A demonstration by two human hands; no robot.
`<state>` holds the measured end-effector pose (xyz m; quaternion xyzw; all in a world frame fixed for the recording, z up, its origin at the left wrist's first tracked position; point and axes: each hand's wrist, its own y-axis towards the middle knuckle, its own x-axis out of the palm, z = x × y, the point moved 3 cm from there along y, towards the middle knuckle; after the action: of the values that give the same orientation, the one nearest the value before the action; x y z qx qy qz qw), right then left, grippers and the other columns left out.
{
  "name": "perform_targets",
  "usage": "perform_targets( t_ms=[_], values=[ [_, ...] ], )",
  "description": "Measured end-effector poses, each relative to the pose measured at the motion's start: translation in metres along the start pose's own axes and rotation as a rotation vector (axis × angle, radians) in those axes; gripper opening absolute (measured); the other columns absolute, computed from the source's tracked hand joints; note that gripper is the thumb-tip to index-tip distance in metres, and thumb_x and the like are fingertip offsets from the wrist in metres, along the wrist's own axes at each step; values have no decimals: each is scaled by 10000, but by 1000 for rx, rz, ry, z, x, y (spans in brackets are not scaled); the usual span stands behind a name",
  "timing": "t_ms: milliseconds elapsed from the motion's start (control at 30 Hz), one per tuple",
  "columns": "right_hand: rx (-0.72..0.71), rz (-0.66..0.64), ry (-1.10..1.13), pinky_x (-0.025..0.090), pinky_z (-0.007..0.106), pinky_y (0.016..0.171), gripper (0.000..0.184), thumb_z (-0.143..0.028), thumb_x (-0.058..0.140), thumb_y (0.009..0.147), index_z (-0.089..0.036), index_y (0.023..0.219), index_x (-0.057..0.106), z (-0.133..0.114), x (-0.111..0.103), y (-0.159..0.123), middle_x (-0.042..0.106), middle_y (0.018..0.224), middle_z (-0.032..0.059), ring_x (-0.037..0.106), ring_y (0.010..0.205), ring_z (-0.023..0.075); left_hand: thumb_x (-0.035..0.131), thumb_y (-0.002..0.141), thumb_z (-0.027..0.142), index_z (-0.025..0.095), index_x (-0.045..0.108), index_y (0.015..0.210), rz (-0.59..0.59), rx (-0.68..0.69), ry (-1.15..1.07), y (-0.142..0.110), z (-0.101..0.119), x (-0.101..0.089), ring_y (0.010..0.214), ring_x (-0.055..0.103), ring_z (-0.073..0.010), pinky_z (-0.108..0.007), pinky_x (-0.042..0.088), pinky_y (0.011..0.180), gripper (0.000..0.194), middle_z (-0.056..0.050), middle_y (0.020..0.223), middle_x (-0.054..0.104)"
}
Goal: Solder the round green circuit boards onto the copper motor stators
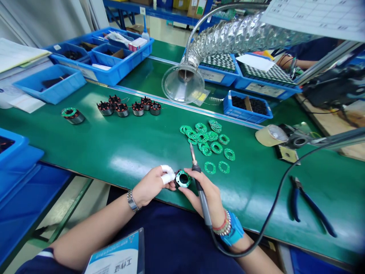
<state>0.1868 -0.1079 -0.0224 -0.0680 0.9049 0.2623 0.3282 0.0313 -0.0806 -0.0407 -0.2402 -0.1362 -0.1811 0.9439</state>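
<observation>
My left hand (154,182), white covers on two of its fingers, grips a motor stator (183,179) topped with a green ring-shaped circuit board, near the table's front edge. My right hand (210,194) has a soldering iron (202,196) lodged in it, tip pointing up and away. Thumb and index finger of that same hand also touch the stator's right side. Just beyond lie several loose green ring boards (216,147), some overlapping. Farther left stand several stators with copper windings (122,110), and one with a green board on top (73,115).
A clear fume hood (182,85) on a foil duct hangs over the green table (137,140). Blue-handled cutters (309,205) lie at right, near the iron's cable (273,207). Blue bins (248,107) line the back. Behind them, at right, another person's arm (296,62) shows.
</observation>
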Motion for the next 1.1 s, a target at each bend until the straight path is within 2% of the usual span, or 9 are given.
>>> perform_targets(
  t_ms=[100, 200, 233, 367, 467, 767, 867, 1000, 1100],
  values=[
    [-2, 2, -11, 476, 357, 885, 412, -205, 604, 783, -207, 1163, 443, -1, 0, 0, 582, 1108, 102, 564, 1020, 216, 601, 730, 346, 135, 545, 752, 64, 33, 58, -6, -1, -3, 658, 567, -130, -298, 469, 711, 220, -15, 680, 575],
    [3, 2, -12, 478, 352, 881, 420, -203, 602, 785, -214, 1169, 432, -1, 1, -1, 574, 1118, 100, 561, 1023, 214, 535, 792, 344, 155, 567, 967, 219, 109, 238, -22, -5, -9, 776, 591, -153, -306, 464, 780, 260, -51, 891, 613],
    [4, 2, -7, 479, 349, 879, 423, -197, 602, 784, -216, 1170, 430, -1, 2, -1, 572, 1119, 99, 560, 1021, 212, 511, 812, 334, 169, 555, 1050, 232, 142, 323, -28, -7, -9, 822, 589, -158, -308, 451, 816, 293, -58, 959, 608],
    [2, 22, -1, 477, 344, 880, 435, -173, 606, 778, -216, 1175, 434, -1, 4, -2, 568, 1119, 96, 557, 1023, 211, 425, 866, 270, 228, 445, 1256, 95, 300, 614, -45, -16, -1, 957, 536, -168, -312, 400, 906, 392, -62, 1090, 551],
    [9, 28, -6, 472, 349, 888, 436, -166, 592, 786, -218, 1187, 431, 1, 5, -4, 563, 1126, 96, 552, 1033, 212, 385, 875, 232, 217, 342, 1328, 44, 373, 698, -48, -21, 5, 946, 521, -180, -325, 412, 896, 455, -90, 1100, 511],
    [5, 46, -25, 478, 358, 875, 439, -172, 613, 774, -225, 1176, 443, 0, 5, -4, 568, 1118, 97, 559, 1018, 220, 366, 856, 191, 151, 164, 1388, 24, 367, 911, -36, -24, 12, 870, 492, -204, -376, 433, 840, 570, -119, 1029, 465],
    [-2, 51, -29, 478, 357, 879, 436, -172, 624, 765, -223, 1162, 449, 1, 5, -3, 572, 1121, 90, 559, 1022, 218, 377, 852, 189, 166, 186, 1382, 17, 398, 918, -30, -22, 10, 823, 500, -190, -351, 447, 795, 564, -100, 988, 472],
    [-8, 39, -22, 467, 366, 904, 439, -180, 627, 764, -224, 1161, 446, 6, 4, -3, 574, 1135, 86, 550, 1047, 217, 381, 855, 191, 181, 318, 1337, -45, 481, 989, -24, -10, 2, 813, 515, -185, -322, 439, 777, 486, -94, 975, 521],
    [-7, 13, 11, 465, 358, 917, 441, -180, 635, 758, -224, 1152, 443, 8, 0, -4, 582, 1134, 84, 557, 1046, 209, 422, 847, 222, 182, 418, 1280, -122, 449, 974, -22, -1, -6, 764, 540, -167, -291, 454, 729, 435, -81, 939, 561]
  ],
)
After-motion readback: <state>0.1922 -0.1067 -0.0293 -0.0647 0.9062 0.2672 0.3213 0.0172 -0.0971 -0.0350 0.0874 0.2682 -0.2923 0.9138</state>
